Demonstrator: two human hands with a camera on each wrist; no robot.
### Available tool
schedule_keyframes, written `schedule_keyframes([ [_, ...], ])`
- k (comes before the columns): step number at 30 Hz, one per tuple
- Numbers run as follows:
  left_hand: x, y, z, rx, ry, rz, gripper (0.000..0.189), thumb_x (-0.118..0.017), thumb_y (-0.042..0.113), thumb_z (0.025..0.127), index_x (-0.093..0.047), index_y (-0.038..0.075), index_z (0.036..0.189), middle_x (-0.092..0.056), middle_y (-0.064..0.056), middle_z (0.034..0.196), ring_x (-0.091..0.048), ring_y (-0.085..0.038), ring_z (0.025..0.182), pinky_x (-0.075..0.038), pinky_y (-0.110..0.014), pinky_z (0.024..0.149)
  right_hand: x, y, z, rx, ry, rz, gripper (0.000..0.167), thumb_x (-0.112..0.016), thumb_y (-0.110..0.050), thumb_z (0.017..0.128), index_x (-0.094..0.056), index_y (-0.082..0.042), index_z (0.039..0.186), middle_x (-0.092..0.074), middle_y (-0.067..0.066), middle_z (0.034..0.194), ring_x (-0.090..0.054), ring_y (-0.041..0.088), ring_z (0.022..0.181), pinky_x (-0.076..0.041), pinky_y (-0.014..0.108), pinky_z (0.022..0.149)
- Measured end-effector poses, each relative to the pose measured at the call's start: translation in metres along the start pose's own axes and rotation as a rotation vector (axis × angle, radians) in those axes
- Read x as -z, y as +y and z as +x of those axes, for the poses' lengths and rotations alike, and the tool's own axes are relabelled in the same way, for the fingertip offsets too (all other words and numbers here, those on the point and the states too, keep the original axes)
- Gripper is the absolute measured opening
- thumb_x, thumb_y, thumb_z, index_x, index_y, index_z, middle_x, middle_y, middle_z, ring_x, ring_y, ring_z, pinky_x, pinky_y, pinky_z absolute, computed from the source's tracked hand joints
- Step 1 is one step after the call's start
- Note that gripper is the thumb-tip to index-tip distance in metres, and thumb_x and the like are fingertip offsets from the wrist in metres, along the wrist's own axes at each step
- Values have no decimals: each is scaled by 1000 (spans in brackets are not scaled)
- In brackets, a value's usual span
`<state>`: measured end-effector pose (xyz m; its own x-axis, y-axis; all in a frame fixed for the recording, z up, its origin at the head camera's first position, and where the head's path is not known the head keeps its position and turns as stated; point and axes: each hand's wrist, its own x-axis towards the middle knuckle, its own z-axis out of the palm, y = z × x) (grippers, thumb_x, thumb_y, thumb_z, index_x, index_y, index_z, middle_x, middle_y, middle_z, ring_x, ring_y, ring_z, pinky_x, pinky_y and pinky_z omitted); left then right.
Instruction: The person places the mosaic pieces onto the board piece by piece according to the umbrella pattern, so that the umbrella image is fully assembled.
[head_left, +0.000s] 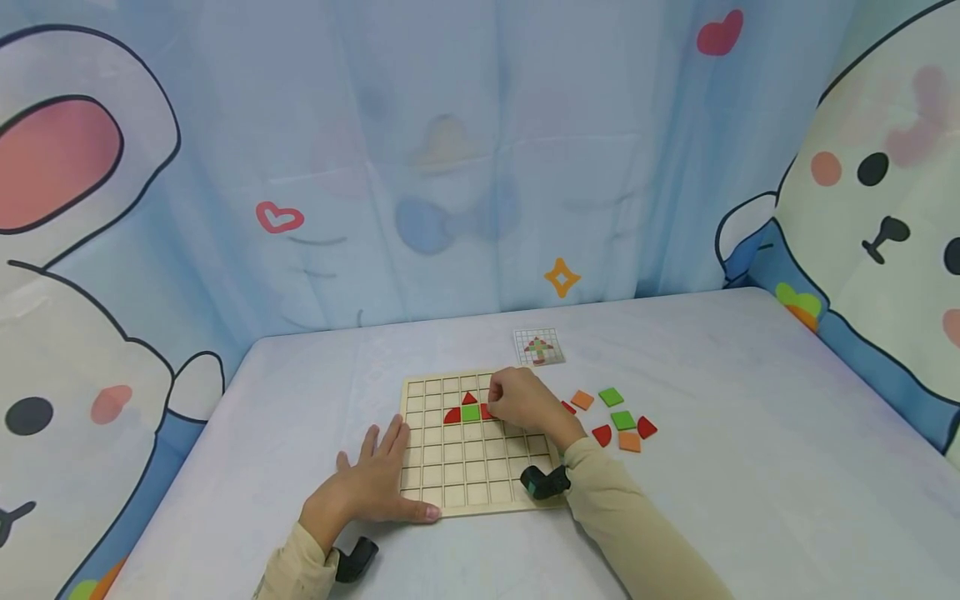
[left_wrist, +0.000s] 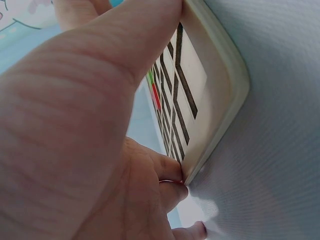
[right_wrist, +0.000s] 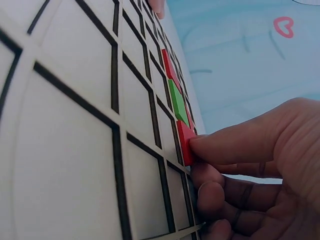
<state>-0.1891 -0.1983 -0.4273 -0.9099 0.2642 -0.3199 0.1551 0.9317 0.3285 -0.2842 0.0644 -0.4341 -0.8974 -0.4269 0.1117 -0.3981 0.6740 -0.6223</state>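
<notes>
A pale wooden grid board point(head_left: 453, 477) lies on the table. In its upper part a green square tile point(head_left: 470, 412) has a red triangle point(head_left: 469, 398) above it and a red curved-edge piece point(head_left: 452, 416) to its left. To the green tile's right, my right hand point(head_left: 525, 402) pinches a red piece point(right_wrist: 185, 143) at a grid cell; its far side is hidden by the fingers. My left hand point(head_left: 369, 487) rests at the board's lower left corner, fingers extended along the left edge and thumb at the front edge.
Right of the board lie loose pieces, among them green tiles point(head_left: 622, 420), orange tiles point(head_left: 629, 441) and red pieces point(head_left: 602, 435). Behind the board is a small gridded picture card point(head_left: 538, 347). A blue printed curtain point(head_left: 465, 250) hangs at the table's back.
</notes>
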Motion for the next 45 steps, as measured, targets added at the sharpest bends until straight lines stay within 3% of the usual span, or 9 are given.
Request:
schedule_keyframes([
  [10,2,3,-3,4,2,21,134,-88,67,78,-16,0,170,-9,-17,178,-9,-49,160,-16,-85,112,-1,-2,0,-7,19,-27,23,-75,-1,94,-65,-11,75,-60,-3,69,-51,14,63,-43,31,61],
  [21,3,4,-2,9,4,15,134,-89,66,78,-18,0,170,-10,-18,178,-9,-50,160,-16,-84,113,8,6,-1,14,26,106,19,-74,-4,98,-68,-10,80,-63,-1,77,-52,16,66,-45,33,63],
  [28,3,4,-4,12,2,13,134,-89,65,78,-17,0,170,-9,-17,178,-9,-50,160,-15,-84,113,24,13,-6,77,89,178,13,-71,-5,102,-71,-6,89,-67,1,82,-57,16,71,-49,36,67],
  [34,1,4,-4,2,2,0,134,-89,65,78,-17,0,170,-8,-17,178,-8,-50,160,-14,-85,112,47,22,-18,50,136,151,9,-72,-8,102,-73,-6,93,-68,2,86,-60,18,77,-51,37,72],
  [39,0,3,-5,3,8,6,134,-89,65,77,-17,0,170,-8,-17,178,-8,-50,160,-14,-85,112,67,34,-31,-4,103,119,7,-71,-9,102,-74,-6,96,-69,3,89,-59,19,77,-51,37,70],
  [45,1,2,-2,4,-5,1,135,-88,67,77,-16,0,170,-7,-17,179,-6,-50,160,-13,-85,113,80,47,-43,-86,-6,47,6,-74,-6,96,-73,-2,100,-62,2,77,-55,19,69,-48,35,64],
])
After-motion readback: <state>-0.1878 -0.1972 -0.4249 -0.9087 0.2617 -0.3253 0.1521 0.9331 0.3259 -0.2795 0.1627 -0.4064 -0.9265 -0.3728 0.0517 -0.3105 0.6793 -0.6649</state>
